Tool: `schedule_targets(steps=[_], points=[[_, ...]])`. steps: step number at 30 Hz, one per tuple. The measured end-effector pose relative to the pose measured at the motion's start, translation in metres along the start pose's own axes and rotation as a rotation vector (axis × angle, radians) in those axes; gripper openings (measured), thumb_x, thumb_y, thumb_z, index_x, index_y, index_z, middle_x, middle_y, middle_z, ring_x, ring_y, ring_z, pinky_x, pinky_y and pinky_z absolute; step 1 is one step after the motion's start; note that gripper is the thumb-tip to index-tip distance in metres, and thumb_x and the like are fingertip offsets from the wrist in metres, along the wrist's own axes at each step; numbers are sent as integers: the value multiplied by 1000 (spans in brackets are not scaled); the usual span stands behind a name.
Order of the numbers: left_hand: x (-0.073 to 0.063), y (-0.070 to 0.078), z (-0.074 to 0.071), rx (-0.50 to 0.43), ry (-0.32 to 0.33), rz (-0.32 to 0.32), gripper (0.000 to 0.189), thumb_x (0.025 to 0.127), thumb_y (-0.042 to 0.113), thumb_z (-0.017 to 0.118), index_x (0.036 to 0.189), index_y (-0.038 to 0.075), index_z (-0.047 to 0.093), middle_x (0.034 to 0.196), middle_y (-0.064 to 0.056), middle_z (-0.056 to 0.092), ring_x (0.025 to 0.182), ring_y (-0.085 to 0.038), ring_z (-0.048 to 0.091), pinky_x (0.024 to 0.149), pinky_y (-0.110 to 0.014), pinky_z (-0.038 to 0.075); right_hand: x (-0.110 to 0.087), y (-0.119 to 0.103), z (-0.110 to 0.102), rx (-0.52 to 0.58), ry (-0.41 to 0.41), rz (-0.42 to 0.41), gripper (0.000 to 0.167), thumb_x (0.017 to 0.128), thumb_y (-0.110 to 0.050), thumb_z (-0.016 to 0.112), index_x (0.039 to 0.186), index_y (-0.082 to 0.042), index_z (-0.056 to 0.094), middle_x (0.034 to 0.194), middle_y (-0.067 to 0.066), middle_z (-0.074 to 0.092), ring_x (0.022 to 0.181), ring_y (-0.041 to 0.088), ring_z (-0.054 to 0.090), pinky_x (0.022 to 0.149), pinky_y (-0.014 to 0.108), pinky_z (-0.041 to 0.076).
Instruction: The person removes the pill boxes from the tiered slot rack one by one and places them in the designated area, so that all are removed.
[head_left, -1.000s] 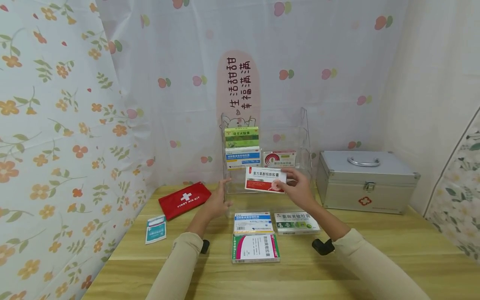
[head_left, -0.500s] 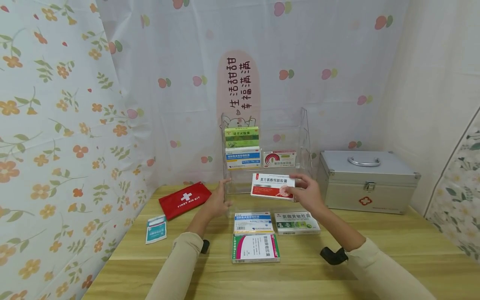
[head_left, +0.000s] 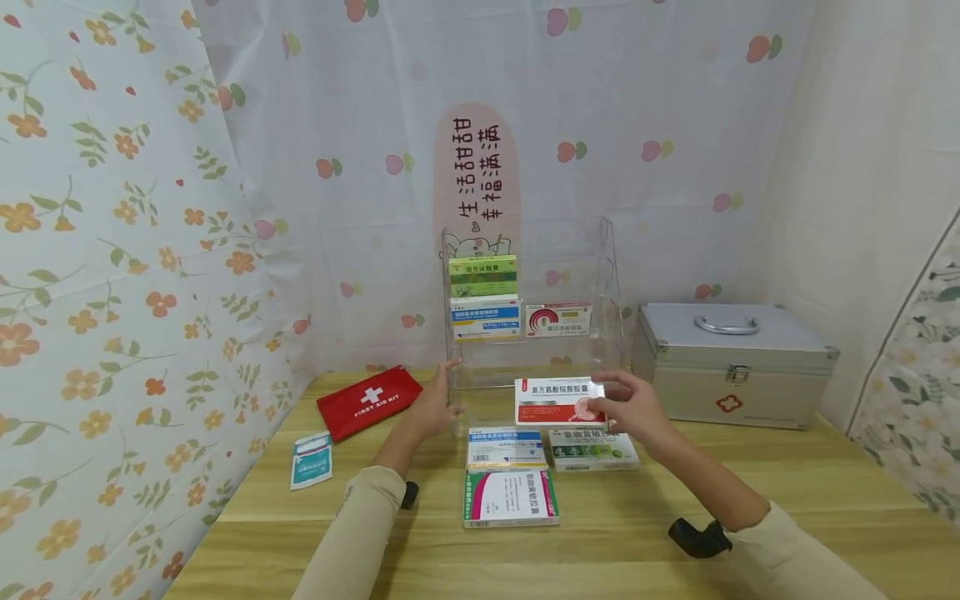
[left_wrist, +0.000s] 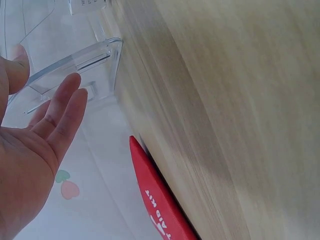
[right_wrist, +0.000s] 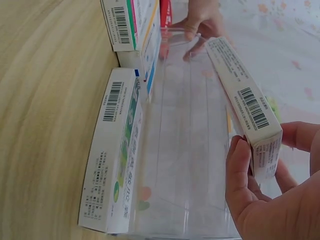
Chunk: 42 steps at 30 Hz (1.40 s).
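Note:
My right hand point(head_left: 630, 410) pinches a white-and-red medicine box point(head_left: 555, 402) by its right end, in front of the clear acrylic display rack point(head_left: 540, 367). In the right wrist view, thumb and fingers grip that medicine box point(right_wrist: 245, 90) at one end, above the rack's lowest tier. At the rack's left side is my left hand point(head_left: 429, 407), its fingers loosely extended by the side panel; the left wrist view shows the hand point(left_wrist: 35, 145) spread there. On the rack stand a green medicine box point(head_left: 483, 277), a blue-and-white one point(head_left: 486, 320) and a white-and-red one point(head_left: 558, 321).
At the rack's foot are a blue-and-white box point(head_left: 506, 448), a green-and-white box point(head_left: 592, 451) and a pink-and-green box point(head_left: 512, 498). A red first aid pouch point(head_left: 369, 403) and a teal packet point(head_left: 312, 461) lie left. A silver case point(head_left: 738, 367) stands right.
My right hand has lowered the medicine box and shifted it rightward, from before the middle tier to just above the lowest one. My left hand has stayed at the rack's side.

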<state>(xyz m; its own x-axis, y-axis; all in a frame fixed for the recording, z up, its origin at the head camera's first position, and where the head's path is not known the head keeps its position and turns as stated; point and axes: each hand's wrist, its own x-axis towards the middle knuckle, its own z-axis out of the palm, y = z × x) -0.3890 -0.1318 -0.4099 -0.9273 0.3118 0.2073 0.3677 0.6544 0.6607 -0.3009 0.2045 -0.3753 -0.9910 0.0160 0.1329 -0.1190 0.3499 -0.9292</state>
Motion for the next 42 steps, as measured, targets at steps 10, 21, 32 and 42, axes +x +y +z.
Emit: schedule_targets(steps=[10,21,32,42], points=[[0,0,0,-9,2,7,86,91,3,69,153,24,15,152,-22,36,138,-38,39,108,-56,38,-19,14,-18,-18,-63,36,53,88,-25,76,133,-6,55,122,24,64,85,23,63,67,42,59],[0,2,-4,37,-10,17,87,90,9,72,153,26,15,141,-22,47,121,-35,54,96,-52,50,-39,25,-35,-48,-81,70,54,87,-24,78,132,-4,57,122,26,62,88,22,63,61,39,57],[-3,6,-7,263,73,-2,80,89,31,75,153,27,27,127,-18,58,83,-27,60,58,-38,52,-57,37,-49,-61,-116,100,54,85,-23,78,131,-3,57,116,20,68,82,21,64,56,38,55],[-5,8,-5,296,143,7,79,85,30,79,150,31,34,146,-16,45,107,-34,61,72,-49,56,-67,38,-59,-57,-159,98,51,84,-20,79,127,-3,58,107,14,70,83,21,63,55,39,55]])
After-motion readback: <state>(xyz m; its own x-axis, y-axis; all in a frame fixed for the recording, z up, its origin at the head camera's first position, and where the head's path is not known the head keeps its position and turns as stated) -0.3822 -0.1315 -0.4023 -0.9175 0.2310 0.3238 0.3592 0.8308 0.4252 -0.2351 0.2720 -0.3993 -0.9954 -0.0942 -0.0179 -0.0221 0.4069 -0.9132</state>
